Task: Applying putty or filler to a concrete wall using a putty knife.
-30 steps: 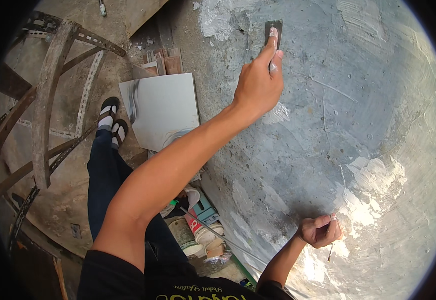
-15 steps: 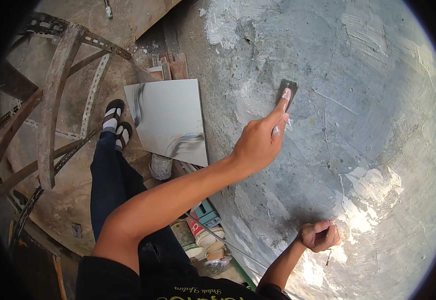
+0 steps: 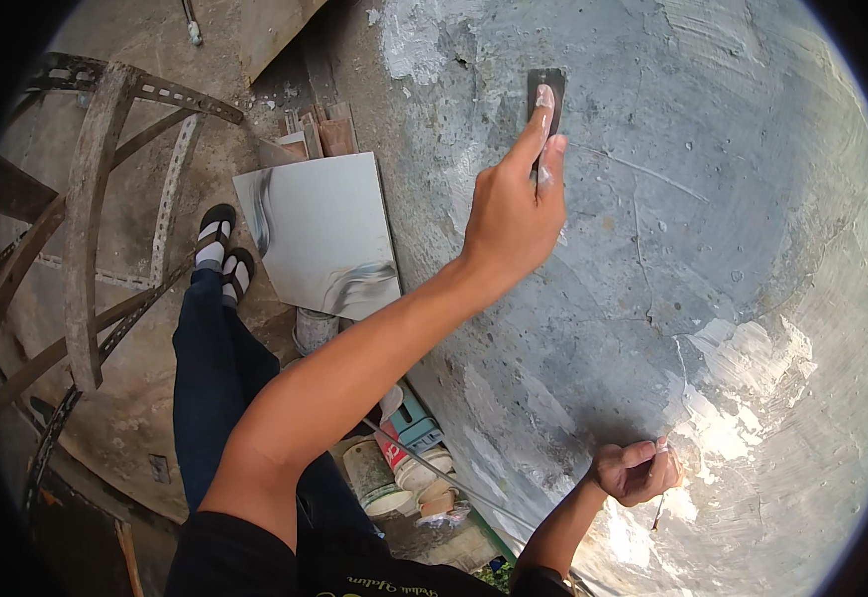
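My left hand (image 3: 516, 214) is closed around a putty knife (image 3: 555, 92), with a finger stretched along its dark, flat blade. The blade lies against a grey-blue plastered wall (image 3: 593, 289) that fills the right half of the view. White paste is smeared on those fingertips. Lower right, my right hand (image 3: 638, 472) is curled in a pinch close to the wall, beside a bright patch of white filler (image 3: 723, 418). A thin dark edge pokes out below its fingers; what it belongs to is hidden.
A pale tile panel (image 3: 325, 234) leans at the wall's foot, near a bucket (image 3: 315, 328). Paint tubs (image 3: 424, 468) stand beneath my left arm, crossed by a grey hose (image 3: 444, 478). At far left is a wood-and-metal frame (image 3: 86, 229); a board (image 3: 275, 30) lies above.
My left hand has slid the putty knife up along the wall and slightly left, the arm stretching farther. My right hand has stayed in nearly the same place.
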`<state>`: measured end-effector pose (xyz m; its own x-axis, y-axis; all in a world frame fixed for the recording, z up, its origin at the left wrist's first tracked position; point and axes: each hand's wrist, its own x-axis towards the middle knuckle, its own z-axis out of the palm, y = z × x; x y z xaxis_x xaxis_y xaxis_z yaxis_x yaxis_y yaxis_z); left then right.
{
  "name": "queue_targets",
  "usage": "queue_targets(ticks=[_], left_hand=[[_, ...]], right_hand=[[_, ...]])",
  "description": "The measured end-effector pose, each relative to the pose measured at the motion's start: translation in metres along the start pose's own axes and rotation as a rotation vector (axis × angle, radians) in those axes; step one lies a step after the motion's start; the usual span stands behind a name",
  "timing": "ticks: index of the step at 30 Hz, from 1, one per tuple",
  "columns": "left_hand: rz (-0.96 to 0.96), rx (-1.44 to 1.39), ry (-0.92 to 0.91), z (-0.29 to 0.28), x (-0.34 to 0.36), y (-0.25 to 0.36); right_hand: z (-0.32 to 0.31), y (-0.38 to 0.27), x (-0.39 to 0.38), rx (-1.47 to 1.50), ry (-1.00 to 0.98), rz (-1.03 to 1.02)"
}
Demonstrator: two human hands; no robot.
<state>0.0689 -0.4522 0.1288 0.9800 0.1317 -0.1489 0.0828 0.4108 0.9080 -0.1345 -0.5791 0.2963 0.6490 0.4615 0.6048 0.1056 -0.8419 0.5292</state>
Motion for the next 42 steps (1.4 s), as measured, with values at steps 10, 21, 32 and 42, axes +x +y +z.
queue_targets(ticks=[10,21,32,42], left_hand=[[-0.091,0.057,-0.188,-0.019,0.001,0.016],[-0.047,-0.007,-0.153,-0.018,-0.041,0.001],[-0.246,0.094,-0.164,-0.029,-0.021,-0.009],[-0.144,0.106,-0.172,-0.030,-0.040,-0.034]], right_hand=[[-0.001,0.000,-0.003,-0.054,-0.017,0.048],[0.001,-0.003,0.000,-0.101,-0.050,0.034],[0.001,0.000,-0.002,-0.071,-0.035,0.020],[0.002,0.000,-0.001,-0.082,-0.004,0.016]])
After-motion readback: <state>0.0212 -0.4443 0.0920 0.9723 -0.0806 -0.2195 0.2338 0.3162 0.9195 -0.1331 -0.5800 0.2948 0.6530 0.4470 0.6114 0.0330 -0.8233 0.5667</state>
